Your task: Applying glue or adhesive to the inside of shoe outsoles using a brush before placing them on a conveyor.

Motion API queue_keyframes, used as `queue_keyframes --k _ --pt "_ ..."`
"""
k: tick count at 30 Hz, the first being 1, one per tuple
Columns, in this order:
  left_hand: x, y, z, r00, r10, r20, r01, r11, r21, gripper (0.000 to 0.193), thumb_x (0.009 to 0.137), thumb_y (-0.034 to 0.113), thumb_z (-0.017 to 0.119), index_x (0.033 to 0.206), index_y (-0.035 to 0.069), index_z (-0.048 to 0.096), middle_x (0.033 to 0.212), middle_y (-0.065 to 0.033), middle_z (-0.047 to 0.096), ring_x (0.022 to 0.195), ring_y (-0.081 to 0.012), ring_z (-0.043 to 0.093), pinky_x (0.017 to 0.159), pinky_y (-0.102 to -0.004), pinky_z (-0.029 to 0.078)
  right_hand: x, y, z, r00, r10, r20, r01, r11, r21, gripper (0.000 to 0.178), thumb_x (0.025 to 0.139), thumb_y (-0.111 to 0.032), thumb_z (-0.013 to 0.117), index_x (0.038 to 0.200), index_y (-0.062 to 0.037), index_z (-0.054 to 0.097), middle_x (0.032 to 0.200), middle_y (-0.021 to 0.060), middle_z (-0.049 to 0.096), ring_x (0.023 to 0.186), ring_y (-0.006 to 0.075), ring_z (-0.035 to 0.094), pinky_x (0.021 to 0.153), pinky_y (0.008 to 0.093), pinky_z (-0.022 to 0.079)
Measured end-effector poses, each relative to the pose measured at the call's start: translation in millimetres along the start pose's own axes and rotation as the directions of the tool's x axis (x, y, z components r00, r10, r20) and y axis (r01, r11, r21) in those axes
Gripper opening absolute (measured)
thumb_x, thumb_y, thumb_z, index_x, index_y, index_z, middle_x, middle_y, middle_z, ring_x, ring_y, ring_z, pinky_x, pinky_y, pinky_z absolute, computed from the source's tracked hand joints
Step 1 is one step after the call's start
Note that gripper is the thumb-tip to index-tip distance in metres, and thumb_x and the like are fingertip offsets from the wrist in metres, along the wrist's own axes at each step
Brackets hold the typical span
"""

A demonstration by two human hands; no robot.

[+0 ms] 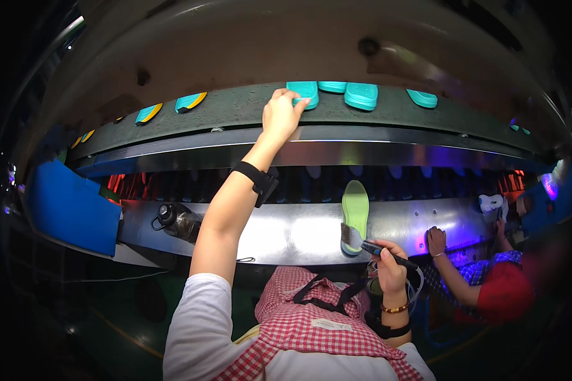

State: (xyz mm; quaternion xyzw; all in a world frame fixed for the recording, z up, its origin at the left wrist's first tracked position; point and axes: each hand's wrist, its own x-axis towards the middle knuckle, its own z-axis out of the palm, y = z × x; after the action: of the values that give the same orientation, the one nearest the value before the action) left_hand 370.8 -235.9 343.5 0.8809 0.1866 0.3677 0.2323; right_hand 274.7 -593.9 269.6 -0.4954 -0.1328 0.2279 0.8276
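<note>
The left hand [285, 117] reaches far forward, thumb and fingers closed on the near left corner of a turquoise shoe sole [304, 89] on the grey-green conveyor belt [235, 116]. That sole's blunt near end faces the person; its long axis seems to run away under the machine cover, where the far end is hidden. Just right of this hand, more turquoise soles [361, 96] show their near ends; well to its left are yellow-edged turquoise soles [149, 113], lying aslant.

The right hand [391, 270], nearer the body, holds a black-handled brush [367, 247] between thumb and fingers, bristles pointing left and away. They lie over the near end of a light green shoe sole [356, 203]; whether they touch it, I cannot tell. This sole rests on the metal bench [286, 232], ahead and left of the right hand, its long axis running nearly straight away from the person, its rounded far end toward the machine. Left of the left forearm, a dark bottle [184, 226] leans over on the bench. Well right of the right hand, a co-worker's hand [436, 241] rests on the bench.
</note>
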Motion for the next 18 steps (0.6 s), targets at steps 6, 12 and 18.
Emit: queue_keyframes --k 6,12,18 --pt "-36 20 -7 0.958 0.132 -0.256 -0.209 0.93 -0.301 0.024 0.075 0.026 0.066 0.076 0.003 0.059 0.1 -0.0141 0.054 0.102 -0.0295 0.045 0.089 -0.0389 0.035 7 -14 3 0.996 -0.079 0.035 0.072 0.983 0.17 0.03 0.079 0.001 0.057 0.109 0.0052 0.052 0.11 0.0196 0.056 0.087 0.0181 0.06 0.073 0.0237 0.047" --pt "-119 24 -45 0.851 -0.458 0.256 0.332 0.093 -0.938 0.04 0.079 0.003 0.053 0.115 -0.001 0.036 0.109 -0.0117 0.048 0.1 -0.02 0.049 0.089 -0.0336 0.04 20 -14 -6 0.996 -0.019 -0.089 0.031 0.99 0.138 0.024 0.077 0.007 0.055 0.101 0.0049 0.056 0.101 0.0179 0.06 0.09 0.0201 0.059 0.081 0.028 0.046" --pt "-196 -5 -67 0.738 0.022 0.675 0.644 -0.326 -0.693 0.067 0.078 0.035 0.056 0.127 -0.002 0.032 0.119 -0.0192 0.048 0.104 -0.0329 0.052 0.094 -0.0493 0.039 33 -18 3 1.0 -0.006 -0.027 0.011 0.986 0.167 0.022 0.077 0.006 0.056 0.099 0.0055 0.057 0.099 0.0172 0.061 0.094 0.0215 0.058 0.088 0.0308 0.043"
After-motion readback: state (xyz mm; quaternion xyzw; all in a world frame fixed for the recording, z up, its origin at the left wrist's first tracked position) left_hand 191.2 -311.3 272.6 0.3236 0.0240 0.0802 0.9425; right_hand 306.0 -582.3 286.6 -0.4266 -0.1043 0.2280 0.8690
